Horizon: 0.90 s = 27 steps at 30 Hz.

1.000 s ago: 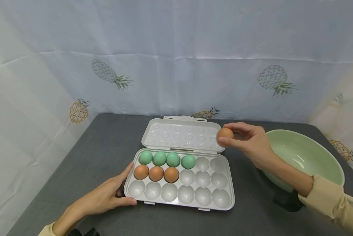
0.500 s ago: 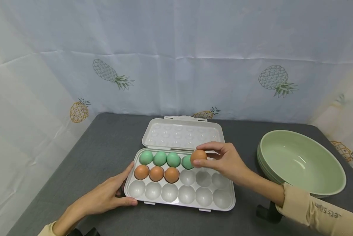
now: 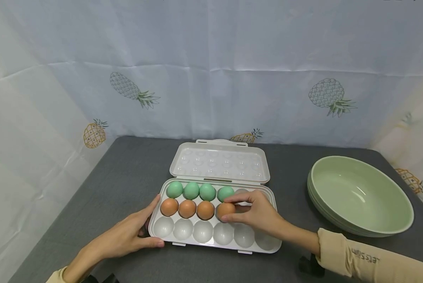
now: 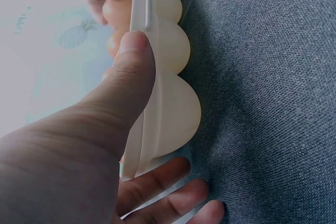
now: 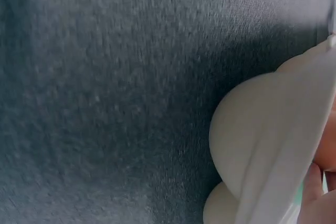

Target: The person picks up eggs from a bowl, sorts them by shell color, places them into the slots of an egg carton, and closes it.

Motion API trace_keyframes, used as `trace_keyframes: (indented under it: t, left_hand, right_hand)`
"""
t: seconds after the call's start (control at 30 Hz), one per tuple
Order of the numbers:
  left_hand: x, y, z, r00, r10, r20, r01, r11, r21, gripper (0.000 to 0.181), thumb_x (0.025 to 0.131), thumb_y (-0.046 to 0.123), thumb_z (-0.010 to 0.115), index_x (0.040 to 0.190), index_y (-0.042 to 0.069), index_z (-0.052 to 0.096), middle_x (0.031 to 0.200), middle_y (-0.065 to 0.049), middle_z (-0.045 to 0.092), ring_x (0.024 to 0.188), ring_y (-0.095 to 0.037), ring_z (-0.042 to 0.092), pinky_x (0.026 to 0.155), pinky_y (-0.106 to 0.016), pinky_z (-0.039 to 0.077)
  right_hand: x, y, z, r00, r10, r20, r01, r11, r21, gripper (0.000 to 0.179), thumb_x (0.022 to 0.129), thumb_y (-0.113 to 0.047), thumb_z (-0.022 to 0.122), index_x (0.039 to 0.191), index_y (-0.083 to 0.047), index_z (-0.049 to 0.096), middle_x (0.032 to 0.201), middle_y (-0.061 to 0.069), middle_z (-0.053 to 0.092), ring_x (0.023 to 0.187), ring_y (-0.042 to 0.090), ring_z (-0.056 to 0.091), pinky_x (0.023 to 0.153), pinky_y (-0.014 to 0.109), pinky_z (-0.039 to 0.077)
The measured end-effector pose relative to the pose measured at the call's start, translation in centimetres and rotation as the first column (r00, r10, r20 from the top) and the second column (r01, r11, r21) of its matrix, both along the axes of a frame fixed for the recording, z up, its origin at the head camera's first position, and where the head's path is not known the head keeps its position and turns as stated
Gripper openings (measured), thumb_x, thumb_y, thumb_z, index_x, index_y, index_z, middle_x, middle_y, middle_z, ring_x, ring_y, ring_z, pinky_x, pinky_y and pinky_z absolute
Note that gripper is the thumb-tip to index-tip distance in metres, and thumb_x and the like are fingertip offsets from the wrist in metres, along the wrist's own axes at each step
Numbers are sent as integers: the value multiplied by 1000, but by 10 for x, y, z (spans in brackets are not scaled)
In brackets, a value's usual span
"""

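A white plastic egg tray (image 3: pixel 218 245) lies on the table with its lid (image 3: pixel 220 161) folded back. Green eggs (image 3: pixel 191 190) sit in its back row; brown eggs (image 3: pixel 187 208) fill the left part of the middle row. My right hand (image 3: pixel 259 212) pinches a brown egg (image 3: pixel 225 211) between thumb and fingers, at the middle-row cup right of the other brown eggs. At the tray's left front corner, my left hand (image 3: pixel 126 232) holds the edge, its thumb (image 4: pixel 134 69) along the front rim and fingers round the left side.
A light green bowl (image 3: pixel 360 196), seemingly stacked on others, stands to the right, behind the right forearm. Dark grey cloth covers the table (image 3: pixel 137 169). A pale curtain with printed pineapples (image 3: pixel 211 98) hangs behind it.
My right hand has carried the brown egg from beside the lid, left and toward me, down to the middle row. The left hand and the egg tray have stayed put.
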State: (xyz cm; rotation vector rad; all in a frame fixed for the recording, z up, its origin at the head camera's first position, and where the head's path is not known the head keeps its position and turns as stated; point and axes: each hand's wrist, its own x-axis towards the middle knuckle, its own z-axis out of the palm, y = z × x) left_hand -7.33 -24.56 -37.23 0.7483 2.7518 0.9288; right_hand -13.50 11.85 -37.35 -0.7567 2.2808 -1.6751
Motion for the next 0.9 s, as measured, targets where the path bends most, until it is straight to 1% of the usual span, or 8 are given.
trace_keyframes:
  t: [0.13,0.23,0.37,0.5,0.6,0.7,0.8,0.9]
  left_hand:
    - [0,-1,0,1000,-1,-7,1,1000,1,112,85,42,83,161,-6,16,105,3,58,85,5,50,67,-20,46]
    - [1,-1,-1,1000,-2,-10,2,1000,2,112,85,42,82,161,-6,16,104,4,58,84,5,49,67,-20,45]
    - [1,-1,-1,1000,-1,-7,1,1000,2,112,85,43,82,161,-5,16,102,4,56,81,4,48,67,-20,45]
    - [0,-2,-2,1000,-4,-10,4,1000,-5,112,85,43,82,161,-6,16,100,4,55,80,5,48,67,-19,44]
    - [0,-2,-2,1000,-8,-14,8,1000,-7,112,85,43,82,161,-6,15,97,5,54,79,5,47,66,-19,44]
    - [0,-2,-2,1000,-8,-19,8,1000,-14,112,85,43,82,161,-6,16,96,6,54,78,5,47,67,-19,43]
    - [0,-2,-2,1000,-7,-23,7,1000,-18,111,85,44,82,161,-6,16,97,6,54,79,5,47,67,-19,44]
    - [0,-2,-2,1000,-8,-26,7,1000,-18,112,85,43,82,161,-6,17,97,6,55,79,5,47,67,-19,44]
  right_hand:
    - [-1,-5,-2,998,14,-64,-9,998,68,42,78,-15,90,113,3,76,109,14,77,100,5,72,87,23,58]
    - [-2,-8,-2,992,32,-125,-16,992,127,40,78,-18,89,112,0,78,104,9,79,96,7,73,84,23,59]
    - [-4,-9,-1,985,52,-167,-25,987,157,35,78,-19,90,108,-4,79,99,5,78,91,6,70,82,24,60]
    - [-4,-4,2,980,31,-197,6,982,186,42,77,-23,91,112,-6,78,101,5,72,93,12,67,84,26,59]
    - [-6,8,8,973,-35,-230,86,973,214,51,76,-26,92,121,-7,75,96,7,68,85,11,65,78,24,58]
    - [-10,27,14,964,-116,-239,171,959,225,58,78,-25,90,130,-7,70,83,7,60,69,5,55,65,21,50]
    - [-13,49,21,953,-205,-222,257,936,239,64,82,-26,87,139,-7,63,73,3,48,61,2,40,57,22,39]
    - [-13,69,23,942,-287,-173,326,904,276,69,88,-30,82,147,-11,54,70,-3,36,58,2,31,54,24,33]
